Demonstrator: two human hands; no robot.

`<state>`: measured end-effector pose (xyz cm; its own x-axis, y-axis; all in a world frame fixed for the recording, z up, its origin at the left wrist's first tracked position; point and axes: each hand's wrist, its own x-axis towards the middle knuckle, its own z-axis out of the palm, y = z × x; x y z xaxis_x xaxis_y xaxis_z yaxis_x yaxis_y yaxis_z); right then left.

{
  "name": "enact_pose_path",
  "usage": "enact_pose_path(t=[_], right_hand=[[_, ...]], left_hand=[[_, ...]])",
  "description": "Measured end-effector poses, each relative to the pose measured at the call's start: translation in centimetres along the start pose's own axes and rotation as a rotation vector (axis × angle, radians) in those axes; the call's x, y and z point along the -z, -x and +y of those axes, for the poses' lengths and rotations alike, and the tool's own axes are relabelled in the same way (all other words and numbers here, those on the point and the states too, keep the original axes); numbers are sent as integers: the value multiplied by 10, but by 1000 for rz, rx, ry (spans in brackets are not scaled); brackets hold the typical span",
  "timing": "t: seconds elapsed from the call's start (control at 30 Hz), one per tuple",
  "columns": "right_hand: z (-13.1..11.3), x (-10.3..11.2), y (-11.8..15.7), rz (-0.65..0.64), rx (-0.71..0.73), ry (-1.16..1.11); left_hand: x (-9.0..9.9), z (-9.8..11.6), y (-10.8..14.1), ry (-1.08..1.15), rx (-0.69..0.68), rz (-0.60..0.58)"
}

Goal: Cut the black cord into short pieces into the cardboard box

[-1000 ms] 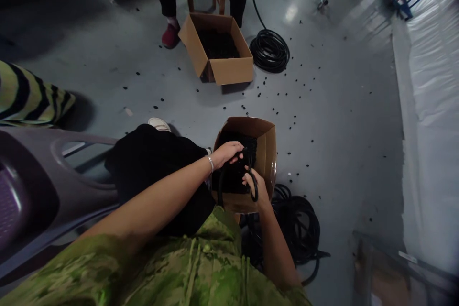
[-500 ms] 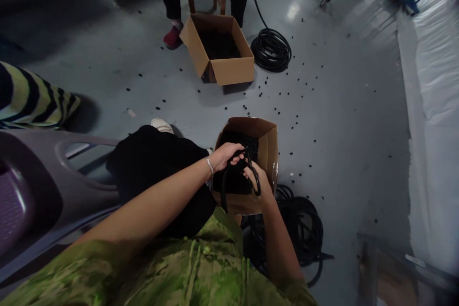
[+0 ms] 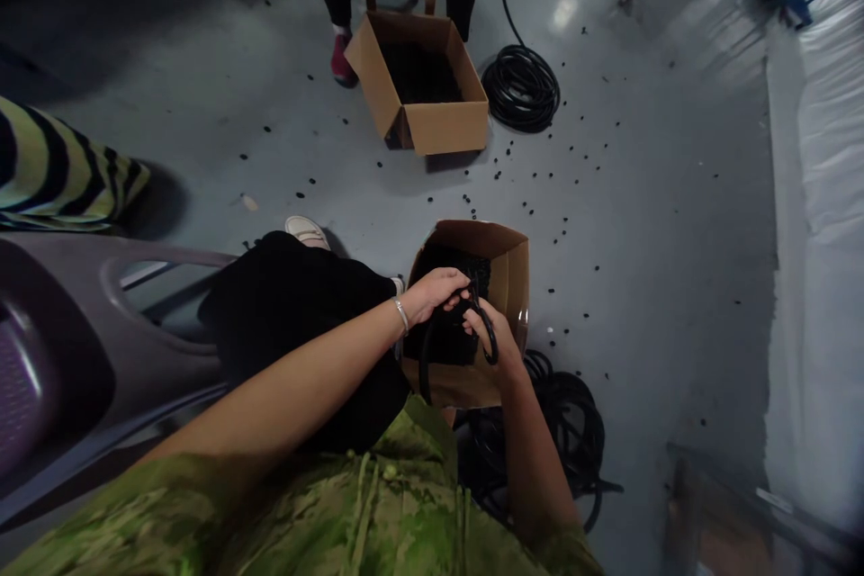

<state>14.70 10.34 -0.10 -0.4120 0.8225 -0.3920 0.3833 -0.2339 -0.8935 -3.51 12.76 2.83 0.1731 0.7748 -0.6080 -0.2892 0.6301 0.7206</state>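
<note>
My left hand [image 3: 437,292] is closed round a black rubber hose [image 3: 425,362], gripping it near its end. The hose hangs down from the fingers toward my lap. My right hand [image 3: 498,331] grips black-handled scissors [image 3: 490,344], with the blades up against the hose end by my left fingertips. Whether the blades are parted is too dark to tell. Both hands are over an open cardboard box [image 3: 514,283]. Inside it lies a heap of small black pieces [image 3: 445,342], partly hidden by my hands.
Coiled black hose [image 3: 573,423] lies at the box's right. Across from me a person sits behind another cardboard box [image 3: 449,128], beside a second hose coil [image 3: 523,88]. Small black rings dot the floor [image 3: 641,225]. A grey plastic chair [image 3: 87,288] stands at left.
The view has shifted slightly, and the seated person's hand now shows at the top. My hands stay together over the box, with the scissors still at the hose end.
</note>
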Motion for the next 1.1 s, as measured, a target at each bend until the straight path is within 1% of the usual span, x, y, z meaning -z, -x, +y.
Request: enact_pose_path(t=[0.17,0.4,0.6,0.7,0.87,1.1], right_hand=[[-5,1,-2,20,-26,20],[-6,2,-3,47,-105,44],[-8,0,-4,55,-25,115],[-7,-2,-4,59,-30,93],[0,-4,-3,76,-81,57],[-2,-5,-5,77,-40,92]], left_hand=[[-1,-2,-2,-58,-52,44],[-4,-7,-6,-142,-96,162],[-3,-15,-10,-269,-209,247],[-1,-19,-12,-312,-228,261],[2,-24,-16,-350,-239,289],[2,-25,-16,-395,-262,304]])
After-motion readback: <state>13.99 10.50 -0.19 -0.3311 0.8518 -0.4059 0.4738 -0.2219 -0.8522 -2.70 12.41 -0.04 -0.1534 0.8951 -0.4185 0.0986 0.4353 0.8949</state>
